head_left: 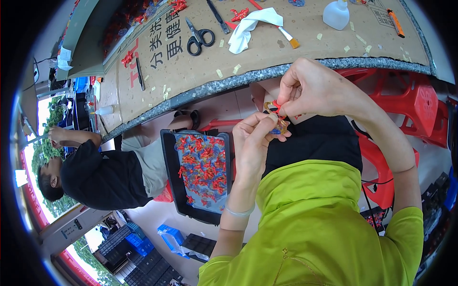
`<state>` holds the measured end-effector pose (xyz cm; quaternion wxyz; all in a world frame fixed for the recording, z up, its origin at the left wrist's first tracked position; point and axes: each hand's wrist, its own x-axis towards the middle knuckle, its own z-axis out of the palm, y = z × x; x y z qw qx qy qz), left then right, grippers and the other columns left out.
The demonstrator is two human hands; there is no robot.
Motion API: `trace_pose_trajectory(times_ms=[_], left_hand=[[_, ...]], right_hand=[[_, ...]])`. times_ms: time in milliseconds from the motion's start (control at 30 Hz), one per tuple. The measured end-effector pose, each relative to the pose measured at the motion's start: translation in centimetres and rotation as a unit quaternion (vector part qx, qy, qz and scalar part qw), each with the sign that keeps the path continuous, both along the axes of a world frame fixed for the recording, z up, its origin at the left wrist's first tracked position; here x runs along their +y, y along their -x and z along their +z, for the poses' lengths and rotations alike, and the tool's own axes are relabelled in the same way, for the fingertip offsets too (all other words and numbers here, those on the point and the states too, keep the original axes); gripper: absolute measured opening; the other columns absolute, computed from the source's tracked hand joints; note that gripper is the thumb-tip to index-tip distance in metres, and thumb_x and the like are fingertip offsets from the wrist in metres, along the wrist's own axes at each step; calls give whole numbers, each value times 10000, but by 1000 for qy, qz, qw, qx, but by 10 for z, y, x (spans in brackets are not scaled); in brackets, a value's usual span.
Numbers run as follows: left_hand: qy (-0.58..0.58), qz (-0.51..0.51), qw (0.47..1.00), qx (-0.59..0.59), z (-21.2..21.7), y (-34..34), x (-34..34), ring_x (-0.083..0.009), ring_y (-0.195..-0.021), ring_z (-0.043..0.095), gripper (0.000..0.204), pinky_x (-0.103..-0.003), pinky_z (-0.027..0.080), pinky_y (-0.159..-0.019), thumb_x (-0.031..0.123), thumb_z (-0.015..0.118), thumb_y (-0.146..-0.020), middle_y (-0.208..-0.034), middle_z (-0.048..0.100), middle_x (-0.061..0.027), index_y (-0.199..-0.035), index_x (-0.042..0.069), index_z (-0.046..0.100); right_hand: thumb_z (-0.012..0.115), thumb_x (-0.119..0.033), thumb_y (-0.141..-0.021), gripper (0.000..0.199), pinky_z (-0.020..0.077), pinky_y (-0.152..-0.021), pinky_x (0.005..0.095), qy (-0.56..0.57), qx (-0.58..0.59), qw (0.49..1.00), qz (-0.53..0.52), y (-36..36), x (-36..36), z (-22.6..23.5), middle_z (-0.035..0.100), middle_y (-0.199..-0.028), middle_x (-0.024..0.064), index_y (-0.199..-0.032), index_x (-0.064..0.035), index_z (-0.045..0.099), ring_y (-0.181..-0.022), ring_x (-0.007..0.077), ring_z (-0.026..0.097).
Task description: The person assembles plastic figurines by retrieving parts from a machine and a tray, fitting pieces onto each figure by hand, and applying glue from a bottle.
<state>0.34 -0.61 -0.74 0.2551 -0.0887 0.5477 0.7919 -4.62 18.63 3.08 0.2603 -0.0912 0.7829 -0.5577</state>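
Observation:
My left hand (256, 133) pinches a small plastic piece (280, 127) with translucent yellow and blue parts, holding it over my lap just off the table's front edge. From above, my right hand (305, 90) closes its thumb and fingertips on a red part at the top of the same piece. Fingers cover much of it, so its exact shape is hard to make out. Left of my left forearm is a black tray (171, 177) holding many similar small red and blue pieces.
On the cardboard-covered table (191, 71) lie scissors (199, 39), a white cloth (253, 29), a brush (289, 38), a clear squeeze bottle (336, 15) and an orange cutter (396, 24). Another person (105, 176) sits at the left. Red stools (405, 102) stand at the right.

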Motion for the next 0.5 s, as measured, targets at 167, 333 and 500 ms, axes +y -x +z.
trace_pose_trajectory(times_ms=[167,333,500], left_hand=[[-80,8,995,-59,2,3,-3,-227,-680,653,226,-291,526,-631,151,534,-919,-850,665,-185,-900,-57,619],[-207,41,964,-164,1,6,-5,-250,-771,655,296,-306,533,-691,217,501,-937,-926,657,-207,-987,-59,596],[-272,12,942,-195,-1,6,-2,-265,-816,653,352,-323,537,-729,255,449,-958,-970,648,-212,-1048,-60,577]], right_hand=[[675,-52,-769,139,489,-587,222,6,-15,1000,14,4,2,6,644,-661,57,-809,80,688,-628,79,600],[588,-12,-856,173,490,-640,227,128,28,991,-6,-2,6,-2,665,-865,63,-989,27,691,-729,85,587],[632,1,-807,143,493,-650,247,110,159,981,-26,-6,5,-15,666,-805,81,-936,19,692,-706,122,610]])
